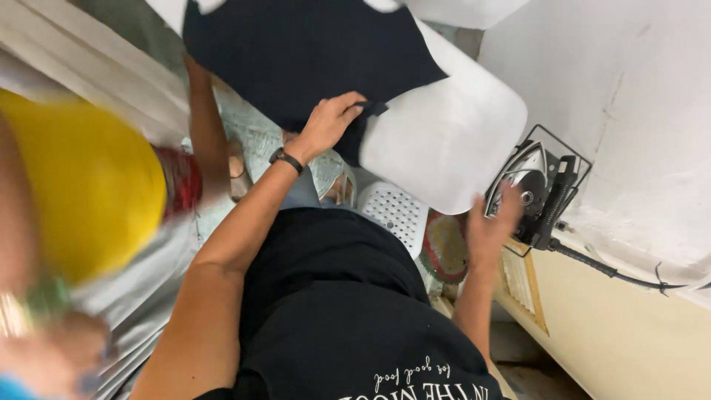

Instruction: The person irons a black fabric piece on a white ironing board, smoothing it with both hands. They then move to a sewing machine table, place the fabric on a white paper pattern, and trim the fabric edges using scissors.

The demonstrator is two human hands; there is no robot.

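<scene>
A dark navy garment [296, 52] lies spread over a white padded ironing board [452, 133]. My left hand [329, 122], with a black watch on the wrist, pinches the garment's near edge at the board's side. My right hand [492, 222] is blurred, its fingers apart, just short of the handle of a grey electric iron [529, 185]. The iron rests in a black wire holder at the board's right end. I wear a black T-shirt.
Another person in a yellow top [81, 185] stands blurred at the left, one arm [207, 126] reaching under the board. A white perforated stool [396, 211] and a round red mat [444, 248] lie below. The iron's black cable [592, 265] runs along the wall.
</scene>
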